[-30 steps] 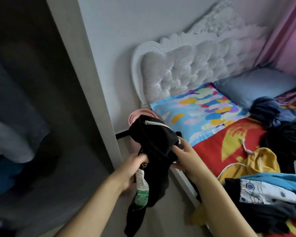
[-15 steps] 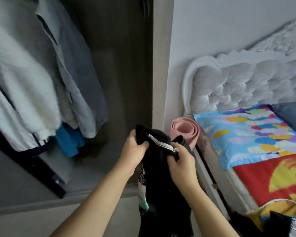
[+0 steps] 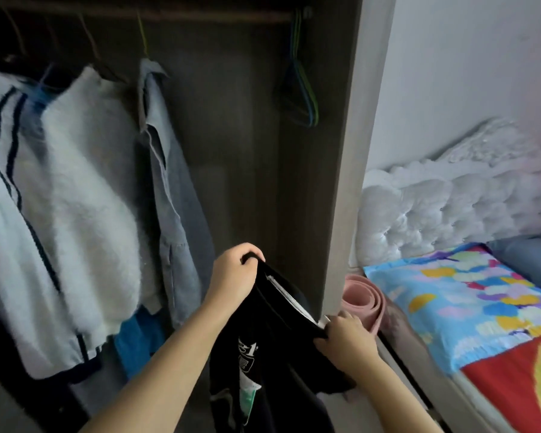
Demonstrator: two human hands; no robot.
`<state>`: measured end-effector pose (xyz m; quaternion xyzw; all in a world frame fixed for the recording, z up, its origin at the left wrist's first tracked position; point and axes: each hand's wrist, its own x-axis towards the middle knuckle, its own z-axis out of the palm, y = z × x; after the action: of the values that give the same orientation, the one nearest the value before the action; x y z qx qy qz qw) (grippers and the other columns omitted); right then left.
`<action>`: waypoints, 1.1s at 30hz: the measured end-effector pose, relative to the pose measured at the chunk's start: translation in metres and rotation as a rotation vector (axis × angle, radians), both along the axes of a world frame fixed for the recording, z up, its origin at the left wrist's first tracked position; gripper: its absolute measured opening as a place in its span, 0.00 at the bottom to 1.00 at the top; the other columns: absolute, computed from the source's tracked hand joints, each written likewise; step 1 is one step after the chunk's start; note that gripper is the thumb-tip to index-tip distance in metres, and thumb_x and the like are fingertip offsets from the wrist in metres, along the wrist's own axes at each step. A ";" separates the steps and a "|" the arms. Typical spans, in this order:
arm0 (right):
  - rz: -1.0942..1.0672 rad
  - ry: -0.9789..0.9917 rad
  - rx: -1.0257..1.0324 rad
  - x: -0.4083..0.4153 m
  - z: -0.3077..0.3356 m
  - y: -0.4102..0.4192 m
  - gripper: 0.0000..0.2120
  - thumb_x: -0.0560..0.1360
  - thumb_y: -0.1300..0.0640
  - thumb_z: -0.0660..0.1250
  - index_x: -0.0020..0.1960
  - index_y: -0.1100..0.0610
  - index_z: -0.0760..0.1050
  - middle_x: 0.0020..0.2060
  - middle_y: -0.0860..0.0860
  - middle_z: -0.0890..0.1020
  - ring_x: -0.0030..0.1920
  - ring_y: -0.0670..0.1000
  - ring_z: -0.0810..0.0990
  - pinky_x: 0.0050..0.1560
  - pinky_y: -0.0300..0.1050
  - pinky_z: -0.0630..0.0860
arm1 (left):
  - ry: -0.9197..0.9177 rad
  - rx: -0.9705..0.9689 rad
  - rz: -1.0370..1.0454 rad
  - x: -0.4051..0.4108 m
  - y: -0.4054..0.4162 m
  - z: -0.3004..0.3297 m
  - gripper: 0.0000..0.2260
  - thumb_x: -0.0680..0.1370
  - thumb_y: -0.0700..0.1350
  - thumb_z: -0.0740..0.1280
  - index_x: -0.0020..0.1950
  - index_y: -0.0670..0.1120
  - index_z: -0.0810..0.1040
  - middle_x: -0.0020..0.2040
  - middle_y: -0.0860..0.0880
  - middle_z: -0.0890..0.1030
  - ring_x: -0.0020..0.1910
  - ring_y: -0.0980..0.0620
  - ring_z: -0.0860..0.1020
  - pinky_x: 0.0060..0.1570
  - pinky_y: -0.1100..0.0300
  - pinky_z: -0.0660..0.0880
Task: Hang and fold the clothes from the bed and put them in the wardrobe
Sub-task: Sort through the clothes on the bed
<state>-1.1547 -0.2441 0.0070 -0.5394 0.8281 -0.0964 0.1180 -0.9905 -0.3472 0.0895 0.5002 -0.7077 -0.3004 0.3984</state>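
I hold a black garment (image 3: pixel 272 348) with a white and green print in front of the open wardrobe (image 3: pixel 231 151). My left hand (image 3: pixel 235 276) grips its upper edge, raised toward the wardrobe interior. My right hand (image 3: pixel 344 335) pinches the other end of the same edge, lower and near the wardrobe's side panel. The rest of the garment hangs down between my arms. Empty hangers (image 3: pixel 300 92), green and blue, hang from the rail at the wardrobe's right end.
A fluffy white top (image 3: pixel 88 195), a striped white garment (image 3: pixel 3 214) and a grey shirt (image 3: pixel 172 220) hang at the left. A rolled pink mat (image 3: pixel 366 304) stands between wardrobe and bed. The bed (image 3: pixel 469 307) with a colourful pillow and white tufted headboard (image 3: pixel 444 207) lies right.
My view has swung left and up from the bed to the wardrobe. My hands have moved apart, spreading the garment's top edge, the left hand rising.
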 end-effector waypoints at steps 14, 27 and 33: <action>0.206 -0.279 0.072 0.033 0.104 -0.133 0.22 0.75 0.49 0.69 0.65 0.54 0.69 0.46 0.49 0.79 0.40 0.46 0.77 0.38 0.36 0.72 | -0.155 -0.152 -0.117 0.044 -0.116 0.066 0.10 0.77 0.45 0.60 0.40 0.42 0.77 0.32 0.47 0.77 0.35 0.45 0.76 0.34 0.55 0.69; -0.144 0.541 -0.661 -0.023 0.329 -0.297 0.20 0.78 0.57 0.62 0.68 0.59 0.65 0.65 0.60 0.68 0.59 0.62 0.73 0.44 0.50 0.68 | -0.157 -0.253 -0.132 0.011 -0.219 0.096 0.10 0.78 0.42 0.60 0.41 0.44 0.79 0.40 0.45 0.82 0.43 0.46 0.79 0.45 0.54 0.74; -0.215 0.686 -0.400 -0.047 0.331 -0.338 0.25 0.77 0.62 0.63 0.72 0.61 0.61 0.63 0.62 0.69 0.61 0.63 0.71 0.54 0.55 0.70 | -0.061 -0.298 -0.203 -0.008 -0.246 0.112 0.12 0.78 0.40 0.59 0.41 0.42 0.81 0.40 0.44 0.82 0.37 0.49 0.79 0.34 0.61 0.70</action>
<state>-1.2020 -0.5820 0.3384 -0.4629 0.8360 -0.0820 -0.2829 -0.9982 -0.5928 0.2015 0.3706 -0.8028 -0.2155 0.4144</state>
